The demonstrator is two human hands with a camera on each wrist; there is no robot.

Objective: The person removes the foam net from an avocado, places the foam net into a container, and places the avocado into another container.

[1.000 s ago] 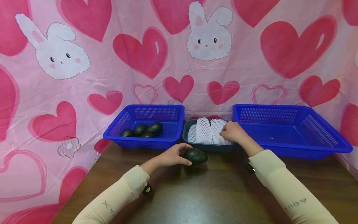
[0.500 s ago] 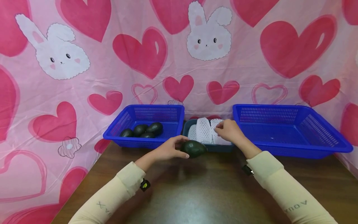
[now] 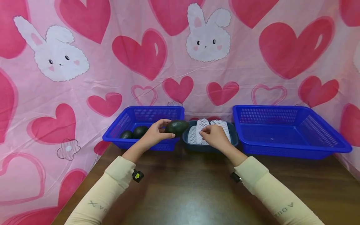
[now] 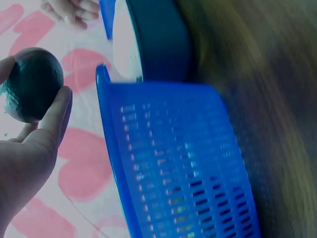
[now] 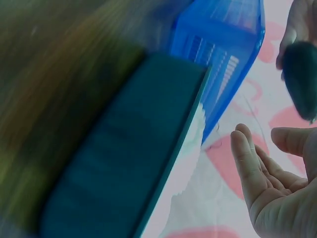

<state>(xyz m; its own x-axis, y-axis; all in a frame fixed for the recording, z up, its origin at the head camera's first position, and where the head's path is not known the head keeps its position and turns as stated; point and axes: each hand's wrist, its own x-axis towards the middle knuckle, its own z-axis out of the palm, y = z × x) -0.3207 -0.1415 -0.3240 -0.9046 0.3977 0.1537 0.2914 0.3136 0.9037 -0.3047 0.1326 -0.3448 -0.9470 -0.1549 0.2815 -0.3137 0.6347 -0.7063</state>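
Note:
My left hand (image 3: 154, 135) holds a dark green avocado (image 3: 176, 128) between thumb and fingers, raised by the near right corner of the left blue basket (image 3: 166, 145). The left wrist view shows the same avocado (image 4: 34, 84) end-on. More avocados (image 3: 139, 132) lie in that basket, partly hidden behind my hand. In front of the dark teal tub (image 3: 206, 147) hangs my right hand (image 3: 216, 136), holding nothing. Its thumb and fingers stand apart in the right wrist view. White foam net sleeves (image 3: 220, 125) fill the tub, and my right hand covers part of them.
A second blue basket (image 3: 281, 134) stands on the right, beside the tub. Both baskets and the tub are at the back of the brown wooden table (image 3: 185, 187). Close behind them hangs a pink cloth (image 3: 247, 65) printed with hearts and rabbits.
My left hand has lifted the avocado from just above the table, up and left to the left basket. My right hand has moved left across the tub.

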